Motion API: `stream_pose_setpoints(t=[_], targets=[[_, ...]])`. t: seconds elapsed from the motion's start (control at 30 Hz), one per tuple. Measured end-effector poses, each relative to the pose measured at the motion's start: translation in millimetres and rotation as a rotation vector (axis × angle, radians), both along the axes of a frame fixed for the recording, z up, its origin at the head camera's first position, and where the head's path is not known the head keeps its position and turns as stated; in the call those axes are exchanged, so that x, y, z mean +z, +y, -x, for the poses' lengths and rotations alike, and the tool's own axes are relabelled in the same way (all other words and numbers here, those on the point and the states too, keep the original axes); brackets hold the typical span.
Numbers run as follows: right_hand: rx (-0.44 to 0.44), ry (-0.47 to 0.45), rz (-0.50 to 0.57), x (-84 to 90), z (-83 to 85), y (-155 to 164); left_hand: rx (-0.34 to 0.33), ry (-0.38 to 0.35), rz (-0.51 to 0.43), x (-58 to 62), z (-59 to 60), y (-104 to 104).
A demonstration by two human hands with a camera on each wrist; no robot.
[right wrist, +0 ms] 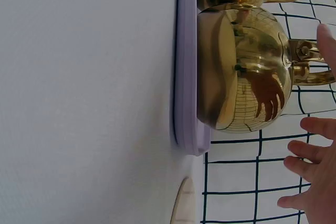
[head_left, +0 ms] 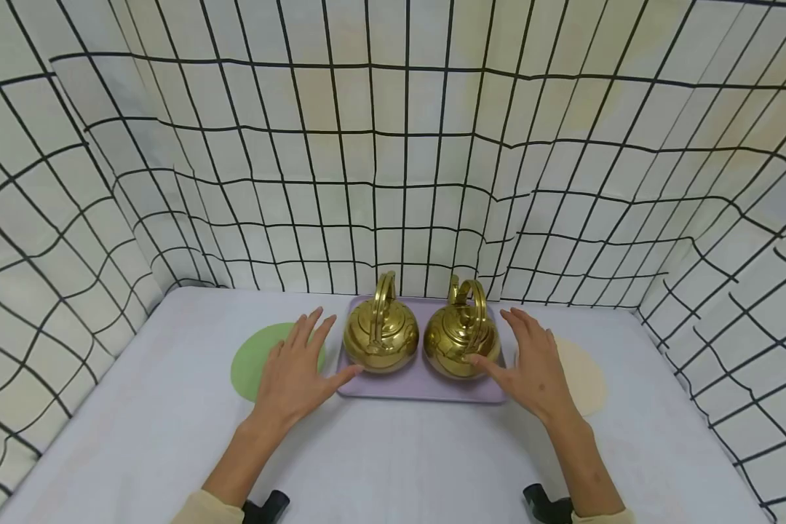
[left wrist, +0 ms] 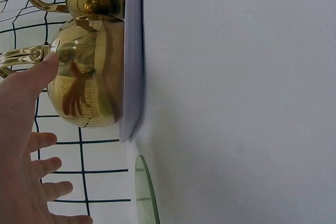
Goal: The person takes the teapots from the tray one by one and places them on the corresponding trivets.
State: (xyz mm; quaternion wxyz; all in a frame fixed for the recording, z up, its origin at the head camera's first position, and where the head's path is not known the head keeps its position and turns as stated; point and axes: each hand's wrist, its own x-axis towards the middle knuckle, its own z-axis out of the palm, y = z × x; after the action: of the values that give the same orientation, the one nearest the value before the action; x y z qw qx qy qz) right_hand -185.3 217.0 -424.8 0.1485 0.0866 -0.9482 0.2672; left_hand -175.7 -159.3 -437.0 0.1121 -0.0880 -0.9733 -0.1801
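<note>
A left hand (head_left: 295, 378) and a right hand (head_left: 533, 367), each grip spread, flank a gold kettle (head_left: 396, 343) and a matching kettle (head_left: 452, 342) sitting close together on a lilac tray (head_left: 426, 390) near the far edge of a tabletop (head_left: 409, 458) stretching wide before it.

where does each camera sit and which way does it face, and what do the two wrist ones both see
Head: worn on the head, facing forward and down at the left kettle, right kettle and purple tray; left hand, right hand and forearms show.
Left wrist: on that wrist, facing the left kettle, picture sideways; part of the left hand shows, plus a green disc.
Right wrist: likewise, facing the right kettle; part of the right hand shows, plus a beige disc.
Both wrist views share: both kettles and the tray.
</note>
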Motion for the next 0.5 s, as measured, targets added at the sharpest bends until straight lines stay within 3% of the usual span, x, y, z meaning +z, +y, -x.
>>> stream_pose_setpoints(t=[0.27,0.5], targets=[[0.034,0.035,0.183,7.6,-3.8,-2.9,0.007,0.021,-0.124,-1.1,-4.8,2.7],[0.062,0.058,0.35,11.1,-5.8,-8.1,0.018,-0.098,-0.217,-2.6,-6.6,3.8]])
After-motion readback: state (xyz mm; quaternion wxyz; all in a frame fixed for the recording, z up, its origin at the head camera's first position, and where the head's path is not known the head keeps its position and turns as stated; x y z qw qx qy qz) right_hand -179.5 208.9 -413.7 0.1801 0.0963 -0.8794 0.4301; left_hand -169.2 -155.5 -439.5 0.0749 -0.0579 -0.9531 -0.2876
